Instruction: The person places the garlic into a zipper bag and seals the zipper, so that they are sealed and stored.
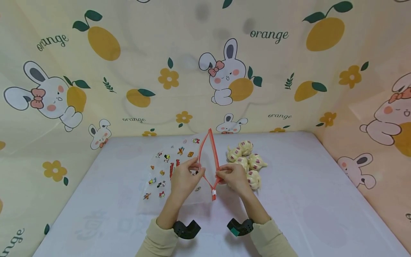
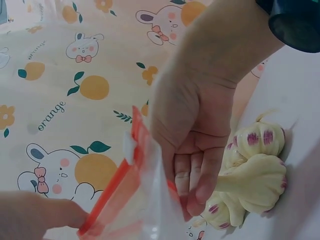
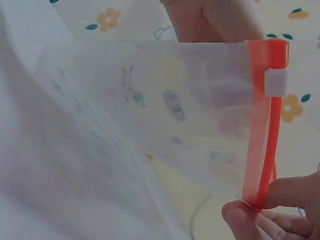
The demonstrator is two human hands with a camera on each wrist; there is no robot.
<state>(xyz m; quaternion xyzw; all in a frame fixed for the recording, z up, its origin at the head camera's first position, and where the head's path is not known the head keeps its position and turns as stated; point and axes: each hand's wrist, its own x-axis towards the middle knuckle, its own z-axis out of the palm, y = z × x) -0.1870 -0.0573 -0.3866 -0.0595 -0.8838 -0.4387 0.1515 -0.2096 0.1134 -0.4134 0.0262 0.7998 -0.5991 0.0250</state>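
Note:
A clear slider zip bag (image 1: 160, 185) with cartoon prints and a red zip edge is held up off the table, its mouth spread wide. My left hand (image 1: 186, 178) pinches one side of the red rim. Opposite it, my right hand (image 1: 234, 176) pinches the other side between thumb and fingers; the right wrist view shows that grip on the red strip (image 3: 262, 150). The white slider (image 3: 276, 82) sits at the near end of the zip. Just behind my right hand lie several garlic bulbs (image 1: 257, 161), pale with purple patches, heaped together.
The bag and garlic are over a white-covered table (image 1: 305, 207). Behind it rises a cloth backdrop (image 1: 192, 32) printed with rabbits and oranges, which also runs down both sides. A dark wrist camera (image 1: 187, 229) is strapped on each wrist.

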